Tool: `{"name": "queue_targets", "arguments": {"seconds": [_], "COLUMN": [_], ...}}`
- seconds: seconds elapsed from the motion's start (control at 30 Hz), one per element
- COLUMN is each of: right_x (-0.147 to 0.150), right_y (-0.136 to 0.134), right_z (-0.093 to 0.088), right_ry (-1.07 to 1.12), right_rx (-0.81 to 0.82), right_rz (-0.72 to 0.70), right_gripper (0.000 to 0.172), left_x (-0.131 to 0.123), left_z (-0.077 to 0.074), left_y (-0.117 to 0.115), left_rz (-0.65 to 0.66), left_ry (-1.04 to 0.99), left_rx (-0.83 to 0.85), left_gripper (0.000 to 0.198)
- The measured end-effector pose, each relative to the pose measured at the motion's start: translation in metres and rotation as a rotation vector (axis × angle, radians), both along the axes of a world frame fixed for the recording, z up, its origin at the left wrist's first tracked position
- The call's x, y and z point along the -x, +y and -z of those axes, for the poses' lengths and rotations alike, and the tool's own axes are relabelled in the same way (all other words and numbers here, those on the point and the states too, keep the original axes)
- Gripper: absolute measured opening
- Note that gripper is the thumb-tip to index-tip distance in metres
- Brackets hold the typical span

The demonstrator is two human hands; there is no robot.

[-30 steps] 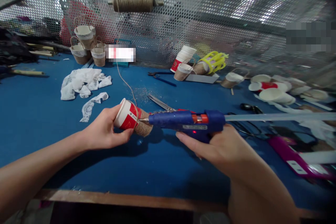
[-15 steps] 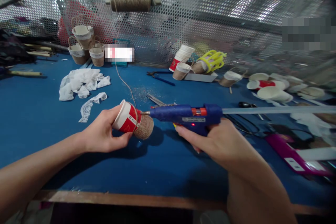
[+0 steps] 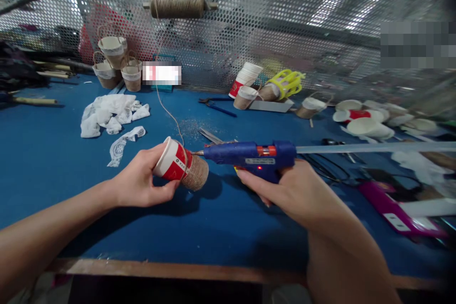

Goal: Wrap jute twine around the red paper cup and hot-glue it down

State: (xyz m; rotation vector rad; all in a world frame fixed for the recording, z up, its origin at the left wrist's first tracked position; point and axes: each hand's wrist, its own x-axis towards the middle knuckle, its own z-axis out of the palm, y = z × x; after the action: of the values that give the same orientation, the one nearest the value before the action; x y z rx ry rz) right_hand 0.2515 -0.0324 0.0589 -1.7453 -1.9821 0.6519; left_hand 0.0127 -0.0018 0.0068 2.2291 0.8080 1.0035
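Observation:
Held sideways above the blue table is a red and white paper cup, its rim in my left hand. Twine winds around the cup's base half, and a loose strand runs up to the twine spool. My right hand is closed around the handle of a blue glue gun with a red light lit. The gun's metal nozzle points left and meets the cup's side at the edge of the wound twine. A long clear glue stick sticks out of its back.
White lace lies at left, with twine-covered cups stacked behind it. Scissors and blue-handled pliers lie beyond the gun. At right are paper cups, cables and a purple power strip.
The glue gun and my right hand have shifted very slightly left. The nozzle stays at the cup's side, and my left hand with the cup is almost unmoved.

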Motion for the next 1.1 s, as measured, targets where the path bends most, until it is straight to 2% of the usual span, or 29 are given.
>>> {"name": "queue_targets", "arguments": {"seconds": [0.2,0.43,0.6,0.77,0.87,0.93,1.0,1.03,1.1], "right_x": [0.002,-0.003,-0.003,-0.004,-0.006,-0.008,-0.012,-0.014,-0.020], "right_y": [0.000,0.000,0.001,0.002,0.008,0.017,0.029,0.035,0.049], "right_z": [0.000,0.004,0.005,0.001,0.003,0.008,0.015,0.019,0.024], "right_ry": [0.085,0.037,0.066,0.095,0.237,0.401,0.488,0.450,0.195], "right_rx": [0.044,0.010,0.004,0.096,0.140,0.115,0.042,-0.010,-0.109], "right_rz": [0.011,0.005,-0.012,-0.041,-0.046,0.008,0.140,0.218,0.366], "right_gripper": [0.033,0.036,0.037,0.040,0.040,0.031,0.028,0.029,0.031], "left_x": [0.000,0.001,0.000,0.000,-0.001,-0.001,-0.002,-0.002,-0.002], "left_z": [-0.001,0.001,0.001,0.003,0.004,0.005,0.007,0.008,0.010], "left_y": [-0.001,0.001,0.001,0.003,0.004,0.005,0.006,0.007,0.009], "left_rz": [0.014,0.036,0.021,-0.041,-0.084,-0.106,-0.126,-0.137,-0.159], "left_ry": [-0.004,-0.020,-0.010,-0.018,-0.023,-0.017,-0.014,-0.016,-0.026], "left_rx": [0.017,0.054,0.031,0.131,0.223,0.274,0.303,0.310,0.321], "left_gripper": [0.008,0.013,0.009,0.013,0.014,0.015,0.016,0.017,0.019]}}
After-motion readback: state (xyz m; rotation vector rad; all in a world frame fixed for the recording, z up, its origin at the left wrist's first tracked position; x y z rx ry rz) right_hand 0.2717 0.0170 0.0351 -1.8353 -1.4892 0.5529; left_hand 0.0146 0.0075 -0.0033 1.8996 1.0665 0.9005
